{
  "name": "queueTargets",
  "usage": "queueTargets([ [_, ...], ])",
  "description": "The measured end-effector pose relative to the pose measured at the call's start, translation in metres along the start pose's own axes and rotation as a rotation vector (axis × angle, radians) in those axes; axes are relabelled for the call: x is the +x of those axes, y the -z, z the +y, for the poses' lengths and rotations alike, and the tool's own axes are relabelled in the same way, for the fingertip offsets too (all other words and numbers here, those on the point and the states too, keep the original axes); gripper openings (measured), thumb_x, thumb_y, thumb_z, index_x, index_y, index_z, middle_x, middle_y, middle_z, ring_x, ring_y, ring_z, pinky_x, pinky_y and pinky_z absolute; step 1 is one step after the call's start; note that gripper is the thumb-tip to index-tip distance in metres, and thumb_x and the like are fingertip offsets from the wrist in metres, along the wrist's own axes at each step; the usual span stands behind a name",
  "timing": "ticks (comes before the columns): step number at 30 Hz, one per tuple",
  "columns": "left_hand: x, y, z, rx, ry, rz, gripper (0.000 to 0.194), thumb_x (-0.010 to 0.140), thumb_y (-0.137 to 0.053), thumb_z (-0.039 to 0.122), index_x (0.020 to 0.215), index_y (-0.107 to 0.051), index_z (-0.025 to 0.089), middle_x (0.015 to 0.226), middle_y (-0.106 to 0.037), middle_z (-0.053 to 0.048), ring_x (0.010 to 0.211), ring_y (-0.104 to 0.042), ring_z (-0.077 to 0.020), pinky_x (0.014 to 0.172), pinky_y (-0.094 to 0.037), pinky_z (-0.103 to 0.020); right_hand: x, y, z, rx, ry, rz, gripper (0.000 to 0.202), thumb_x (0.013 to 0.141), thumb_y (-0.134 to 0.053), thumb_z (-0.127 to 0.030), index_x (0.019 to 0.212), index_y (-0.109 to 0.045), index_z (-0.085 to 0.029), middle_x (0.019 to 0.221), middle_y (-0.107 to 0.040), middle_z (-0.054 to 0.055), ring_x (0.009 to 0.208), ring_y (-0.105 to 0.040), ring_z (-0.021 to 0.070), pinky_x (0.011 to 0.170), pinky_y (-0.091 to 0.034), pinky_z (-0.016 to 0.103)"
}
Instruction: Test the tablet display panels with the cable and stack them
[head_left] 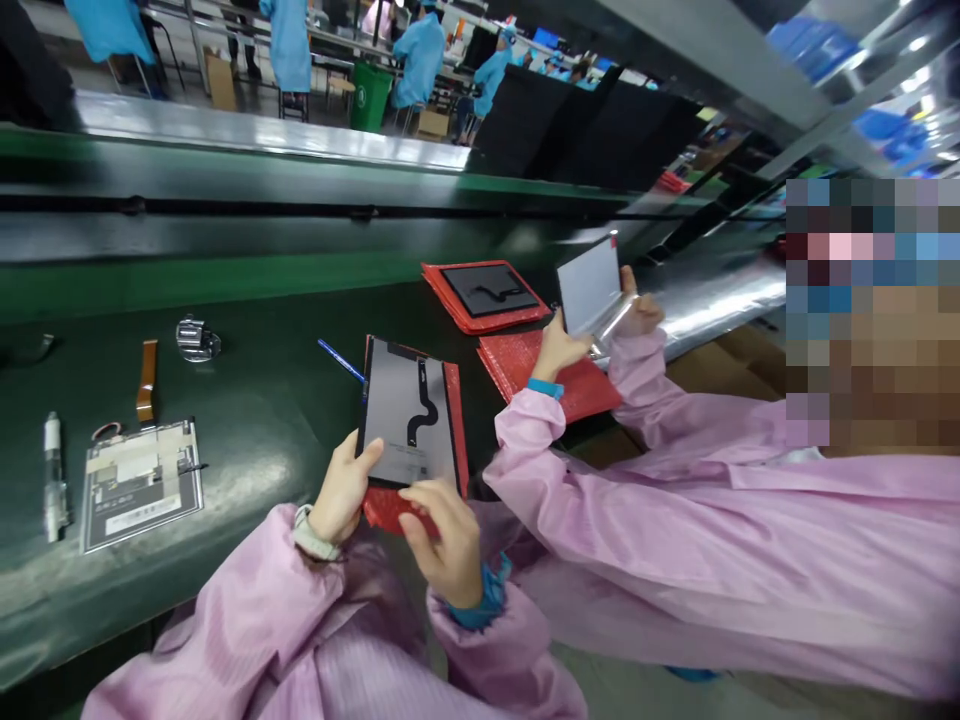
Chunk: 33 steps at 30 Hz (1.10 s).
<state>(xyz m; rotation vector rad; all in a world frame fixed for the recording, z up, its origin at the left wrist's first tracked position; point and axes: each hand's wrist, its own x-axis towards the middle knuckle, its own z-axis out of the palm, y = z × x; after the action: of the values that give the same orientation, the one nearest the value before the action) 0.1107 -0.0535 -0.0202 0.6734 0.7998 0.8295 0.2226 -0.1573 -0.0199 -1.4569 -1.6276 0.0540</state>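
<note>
My left hand [346, 487] grips the left lower edge of a flat tablet screen panel [401, 415], thumb on top. The panel's grey back faces up, with a black curved flex cable [424, 408] along it. Under the panel lies a red bubble-wrap pouch [456, 420], showing at its right side and below. My right hand [446, 535] is at the panel's lower right edge, its fingers bent and thumb apart; whether it pinches the edge is unclear. A blue pen [341, 360] lies on the bench just left of the panel's upper part.
On the green bench [262, 400] at left lie an opened device [142, 480] with an orange ribbon cable [147, 380], a clear pen [55, 478] and a shiny metal piece [197, 338]. At right, a co-worker's hands hold another panel [591, 285] above red pouches [540, 370]. Another screen [491, 288] lies behind.
</note>
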Motion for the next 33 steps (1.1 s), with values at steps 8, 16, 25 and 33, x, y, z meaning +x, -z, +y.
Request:
queueTargets([
  [8,-0.087,0.085,0.078,0.643,-0.175,0.114,0.068,0.08,-0.072,0.065,0.127,-0.071,0.016,0.133,-0.068,-0.011,0.128,-0.059,-0.0365,0.113,-0.048,-0.043,0.011,0.014,0.009,0.519,-0.572,0.2,0.032,0.094,-0.061,-0.044,0.117,-0.064,-0.021,0.098,-0.07,0.006,0.079,-0.067,0.0153,0.067,-0.056,0.028],
  [16,-0.165,0.174,0.058,0.711,0.126,0.409,0.071,0.064,-0.081,0.073,0.116,-0.079,0.025,0.129,-0.07,-0.01,0.121,-0.064,-0.04,0.106,-0.054,-0.044,0.033,-0.02,0.013,0.833,-0.756,-0.195,0.044,0.085,-0.07,-0.06,0.101,-0.072,-0.019,0.094,-0.071,0.006,0.092,-0.066,0.0198,0.082,-0.057,0.031],
  [25,-0.173,0.14,0.057,-0.052,0.127,0.436,0.065,0.068,-0.092,0.042,0.127,-0.072,0.022,0.12,-0.074,-0.011,0.104,-0.073,-0.0328,0.086,-0.063,-0.033,0.062,-0.019,0.012,1.09,-1.042,-0.266,0.043,0.063,-0.091,-0.048,0.074,-0.065,-0.015,0.064,-0.061,-0.002,0.05,-0.056,0.0083,0.038,-0.046,0.016],
  [33,-0.131,0.113,0.033,-0.222,0.0,0.473,0.08,0.066,-0.094,0.032,0.137,-0.06,0.021,0.123,-0.072,-0.01,0.106,-0.072,-0.0298,0.089,-0.062,-0.032,0.049,-0.006,0.018,1.025,-0.969,0.327,0.03,0.065,-0.088,-0.035,0.079,-0.067,-0.019,0.083,-0.075,-0.001,0.071,-0.071,0.0123,0.054,-0.06,0.02],
])
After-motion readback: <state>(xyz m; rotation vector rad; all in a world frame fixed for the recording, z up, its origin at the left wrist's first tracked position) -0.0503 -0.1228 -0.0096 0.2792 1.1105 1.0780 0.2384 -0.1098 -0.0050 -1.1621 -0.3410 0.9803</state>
